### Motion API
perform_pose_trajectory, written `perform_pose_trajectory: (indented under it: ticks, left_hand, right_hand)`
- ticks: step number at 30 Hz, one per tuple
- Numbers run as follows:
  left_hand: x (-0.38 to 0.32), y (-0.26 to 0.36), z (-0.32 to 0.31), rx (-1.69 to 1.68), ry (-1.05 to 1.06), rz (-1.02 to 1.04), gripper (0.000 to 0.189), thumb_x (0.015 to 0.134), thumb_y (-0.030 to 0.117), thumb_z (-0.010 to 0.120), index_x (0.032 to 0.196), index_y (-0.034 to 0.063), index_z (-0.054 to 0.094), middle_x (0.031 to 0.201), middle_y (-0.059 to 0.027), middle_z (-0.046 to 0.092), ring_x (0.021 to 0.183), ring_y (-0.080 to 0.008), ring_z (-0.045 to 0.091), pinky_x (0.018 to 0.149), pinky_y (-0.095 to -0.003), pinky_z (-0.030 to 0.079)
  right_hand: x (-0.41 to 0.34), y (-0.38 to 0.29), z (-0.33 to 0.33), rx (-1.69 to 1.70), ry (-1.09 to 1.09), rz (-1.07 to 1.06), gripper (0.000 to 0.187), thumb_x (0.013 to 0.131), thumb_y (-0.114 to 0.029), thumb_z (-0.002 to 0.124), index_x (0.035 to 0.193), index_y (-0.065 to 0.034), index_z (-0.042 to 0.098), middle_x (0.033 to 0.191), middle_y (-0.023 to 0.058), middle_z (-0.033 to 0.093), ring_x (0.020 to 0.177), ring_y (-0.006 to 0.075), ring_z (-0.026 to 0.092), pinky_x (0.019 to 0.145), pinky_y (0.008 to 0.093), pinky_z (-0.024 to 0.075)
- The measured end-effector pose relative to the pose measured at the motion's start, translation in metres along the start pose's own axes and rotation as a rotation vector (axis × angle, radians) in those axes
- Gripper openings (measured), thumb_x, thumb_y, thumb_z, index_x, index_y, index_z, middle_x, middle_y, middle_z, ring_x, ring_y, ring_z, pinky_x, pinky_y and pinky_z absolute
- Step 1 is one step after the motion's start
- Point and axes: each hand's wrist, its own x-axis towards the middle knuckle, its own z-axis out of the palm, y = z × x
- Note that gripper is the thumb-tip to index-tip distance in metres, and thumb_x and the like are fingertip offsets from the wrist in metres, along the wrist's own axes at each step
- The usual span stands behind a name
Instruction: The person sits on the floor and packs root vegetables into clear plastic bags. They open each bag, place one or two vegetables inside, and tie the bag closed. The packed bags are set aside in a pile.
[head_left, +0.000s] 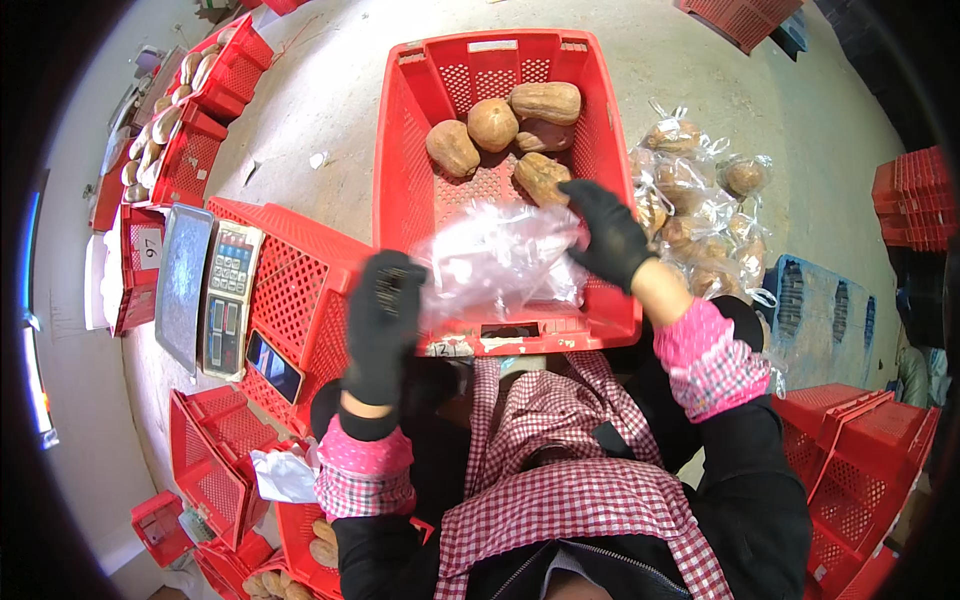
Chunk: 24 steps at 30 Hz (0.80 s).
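Observation:
A red plastic crate (406, 161) stands right before me with several tan squashes inside, among them a round one (492, 124) and a long one (545, 103). Over its near end spreads a crumpled clear plastic bag (502, 259). My left hand (382, 322), in a black glove, grips the bag's left side. At the right, my gloved right hand (609, 232) has its fingers apart; the fingertips reach the edge of the nearest squash (541, 178) and the thumb is by the bag. Whether it holds either one is unclear.
Bagged squashes (682, 187) lie on the floor to the right, near a blue plastic pallet (817, 315). On an upturned red crate (289, 270) at left are a digital scale (225, 300) and a phone (275, 367). Further crates of squash (180, 154) line the left side.

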Motion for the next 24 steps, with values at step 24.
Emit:
perform_pose_trajectory:
  ticks: [24]
  left_hand:
    - [-0.040,-0.058,-0.056,0.345,0.061,-0.603,0.023,0.080,-0.005,0.044,0.098,-0.0028,0.058,0.093,-0.0155,0.058,0.085,-0.0291,0.054,0.079,-0.0356,0.043]
  right_hand:
    - [0.104,0.158,0.150,0.467,-0.506,0.694,0.057,0.072,-0.043,0.069,0.113,-0.0041,0.057,0.108,0.0133,0.062,0.100,0.0231,0.059,0.084,0.0341,0.0474]
